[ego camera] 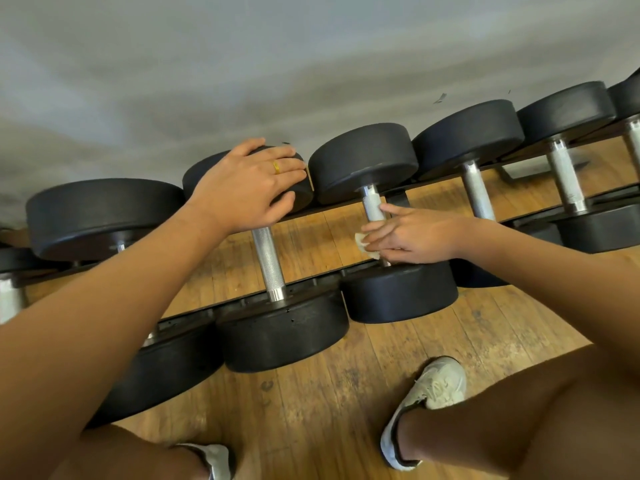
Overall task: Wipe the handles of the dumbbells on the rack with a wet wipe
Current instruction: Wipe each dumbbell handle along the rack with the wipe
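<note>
We see soft, even indoor light, a faint sheen on the steel handles point(268, 261), a smeared grey wall point(207, 64), and wide-angle bending toward the edges.

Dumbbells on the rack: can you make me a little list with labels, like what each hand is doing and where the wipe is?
place: dark rack of black dumbbells over a wooden floor
left hand: rests on the far head of one dumbbell
right hand: grips the wet wipe round the wiped handle of the next dumbbell
wet wipe: white, crumpled, peeking out by the fingers
bare handle: silver, below the left hand, no wipe on it
</note>
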